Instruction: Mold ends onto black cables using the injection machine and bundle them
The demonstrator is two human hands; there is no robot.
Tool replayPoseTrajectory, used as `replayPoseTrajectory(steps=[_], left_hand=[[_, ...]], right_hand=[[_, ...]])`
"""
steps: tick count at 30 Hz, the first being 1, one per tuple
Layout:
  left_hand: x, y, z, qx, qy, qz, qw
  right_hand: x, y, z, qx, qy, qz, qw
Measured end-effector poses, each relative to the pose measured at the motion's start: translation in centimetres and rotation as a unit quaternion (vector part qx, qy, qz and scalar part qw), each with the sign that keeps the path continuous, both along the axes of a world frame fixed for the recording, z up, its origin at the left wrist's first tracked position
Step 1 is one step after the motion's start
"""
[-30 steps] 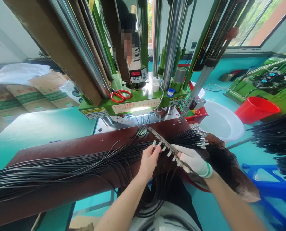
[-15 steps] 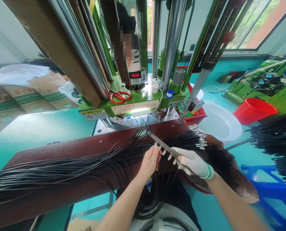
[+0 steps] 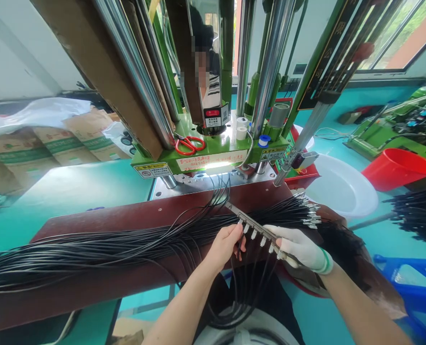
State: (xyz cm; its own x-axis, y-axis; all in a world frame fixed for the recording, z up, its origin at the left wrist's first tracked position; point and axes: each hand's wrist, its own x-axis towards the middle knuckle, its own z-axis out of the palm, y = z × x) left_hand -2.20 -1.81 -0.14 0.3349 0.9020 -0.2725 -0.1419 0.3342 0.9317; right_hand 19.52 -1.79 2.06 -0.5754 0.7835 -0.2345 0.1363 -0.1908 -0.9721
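- Presently the left hand [image 3: 223, 248] is bare, its fingers [image 3: 235, 233] curled shut against the near end of the metal bar [image 3: 258, 229]; exactly what they pinch is partly hidden.
- Right hand [image 3: 301, 248] wears a white glove with a green band at the wrist. Its fingers [image 3: 284, 243] are closed around the far end of the same bar.
- Bar lies tilted between both hands, above the maroon board [image 3: 162, 205], with a row of white terminals [image 3: 262, 241] along its near edge.
- Black cables [image 3: 101, 247] lie in a long bundle across the board. Some hang below the bar [image 3: 256, 282], and a metal-tipped end [image 3: 310, 215] fans out to the right.
- Beyond the board stands a green press [image 3: 213, 158] with steel columns [image 3: 272, 72]. Red scissors [image 3: 189, 145] and tape rolls [image 3: 241, 134] rest on its plate.
- To the right: white basin [image 3: 338, 187], red bucket [image 3: 399, 167], blue stool [image 3: 407, 282].
- To the left, cardboard boxes [image 3: 44, 148].
- Far right, a second green machine [image 3: 403, 120].
- Behind the columns, a blurred person [image 3: 209, 81].
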Motion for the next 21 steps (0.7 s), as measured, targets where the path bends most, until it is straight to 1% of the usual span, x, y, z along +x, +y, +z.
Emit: replayPoseTrajectory(steps=[4,9,15,21], left_hand=[[-0.29,0.12,-0.21,-0.018,-0.013,0.008,1.0],[-0.47,0.19,-0.22,-0.013,-0.018,-0.002,1.0],[-0.36,0.14,-0.32,-0.014,-0.028,0.004,1.0],[-0.49,-0.06,-0.7,0.01,0.01,0.022,1.0]], right_hand=[[0.12,0.08,-0.16,-0.011,-0.001,0.006,1.0],[0.13,0.01,-0.36,-0.009,0.008,0.0,1.0],[-0.04,-0.04,-0.17,-0.01,0.001,0.002,1.0],[-0.18,-0.21,-0.33,-0.001,-0.04,0.019,0.999]])
